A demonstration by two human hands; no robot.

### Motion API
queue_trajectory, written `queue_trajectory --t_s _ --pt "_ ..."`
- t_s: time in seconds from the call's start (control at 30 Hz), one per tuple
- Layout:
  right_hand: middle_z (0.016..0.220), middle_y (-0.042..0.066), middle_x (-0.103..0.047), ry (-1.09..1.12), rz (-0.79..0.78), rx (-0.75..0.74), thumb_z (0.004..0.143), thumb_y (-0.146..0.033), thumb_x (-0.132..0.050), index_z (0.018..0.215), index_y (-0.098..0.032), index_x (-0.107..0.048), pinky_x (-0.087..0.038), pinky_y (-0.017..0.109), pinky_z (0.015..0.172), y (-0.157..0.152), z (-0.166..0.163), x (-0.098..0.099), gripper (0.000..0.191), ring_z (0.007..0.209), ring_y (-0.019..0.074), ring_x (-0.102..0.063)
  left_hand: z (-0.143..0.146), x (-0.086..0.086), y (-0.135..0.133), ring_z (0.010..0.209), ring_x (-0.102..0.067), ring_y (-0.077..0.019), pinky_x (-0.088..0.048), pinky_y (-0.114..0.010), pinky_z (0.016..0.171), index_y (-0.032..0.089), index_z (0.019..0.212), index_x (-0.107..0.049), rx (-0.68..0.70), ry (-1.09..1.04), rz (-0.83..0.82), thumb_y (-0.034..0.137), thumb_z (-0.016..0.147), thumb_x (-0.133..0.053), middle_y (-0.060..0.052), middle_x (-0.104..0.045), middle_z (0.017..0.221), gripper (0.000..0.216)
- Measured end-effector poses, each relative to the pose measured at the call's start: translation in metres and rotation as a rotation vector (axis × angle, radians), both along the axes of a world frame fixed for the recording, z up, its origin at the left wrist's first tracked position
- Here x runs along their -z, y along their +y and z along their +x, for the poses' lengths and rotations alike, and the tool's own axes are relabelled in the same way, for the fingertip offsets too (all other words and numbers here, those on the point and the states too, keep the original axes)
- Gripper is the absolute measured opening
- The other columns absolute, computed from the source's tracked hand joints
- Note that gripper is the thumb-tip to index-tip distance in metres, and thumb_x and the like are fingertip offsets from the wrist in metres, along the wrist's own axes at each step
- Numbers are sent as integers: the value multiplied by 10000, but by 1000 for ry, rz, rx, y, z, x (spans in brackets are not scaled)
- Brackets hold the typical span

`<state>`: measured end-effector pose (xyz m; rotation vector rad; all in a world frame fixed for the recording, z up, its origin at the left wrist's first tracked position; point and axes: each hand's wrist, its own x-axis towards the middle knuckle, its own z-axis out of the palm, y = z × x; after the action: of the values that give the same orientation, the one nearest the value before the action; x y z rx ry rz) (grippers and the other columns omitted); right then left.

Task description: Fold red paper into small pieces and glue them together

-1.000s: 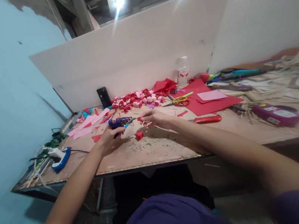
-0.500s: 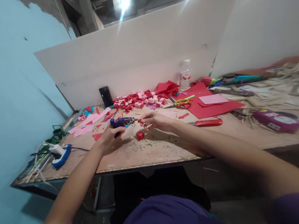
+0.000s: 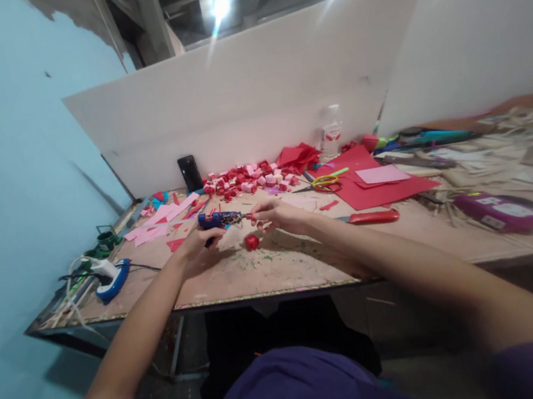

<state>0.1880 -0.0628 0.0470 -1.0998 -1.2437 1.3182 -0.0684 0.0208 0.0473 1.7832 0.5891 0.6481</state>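
My left hand (image 3: 206, 237) is closed round the handle of a blue glue gun (image 3: 219, 219), its nozzle pointing right. Between the fingertips of my right hand (image 3: 274, 215) is a small red paper piece (image 3: 250, 216), close against the nozzle tip; I cannot tell whether they touch. On the table just below the nozzle lies a red paper cube (image 3: 252, 242). Beyond both hands, a heap of red and pink paper cubes (image 3: 248, 179) spreads along the back board.
Pink paper strips (image 3: 163, 217) lie left, near a blue power strip (image 3: 113, 281). A phone (image 3: 189, 173) and a bottle (image 3: 331, 132) stand at the back. Yellow-handled scissors (image 3: 325, 182), a red-handled knife (image 3: 374, 217), red sheets (image 3: 377, 192) and a purple box (image 3: 501, 211) lie right.
The view has shifted slightly. Both hands stay almost in place, with the red piece still close to the nozzle, seemingly turned a little.
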Motion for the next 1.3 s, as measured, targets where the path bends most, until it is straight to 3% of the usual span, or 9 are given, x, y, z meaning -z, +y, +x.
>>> queue_trajectory --t_s 0.63,1.3 --pt "807 44 -713 -2 35 2 684 -273 -899 823 -151 -748 -545 257 623 -6 -3 -6 239 691 142 -656 1 4 0 448 -367 -106 -313 -306 524 203 415 -440 -4 -22 -22 339 742 -680 9 -394 412 427" --pt "896 80 -745 -30 31 23 711 -276 -899 833 -151 -767 -554 261 616 -1 4 -4 219 696 135 -654 1 6 2 446 -357 -92 -305 -289 513 199 490 -455 -36 -61 -47 281 703 -668 31 -397 420 312"
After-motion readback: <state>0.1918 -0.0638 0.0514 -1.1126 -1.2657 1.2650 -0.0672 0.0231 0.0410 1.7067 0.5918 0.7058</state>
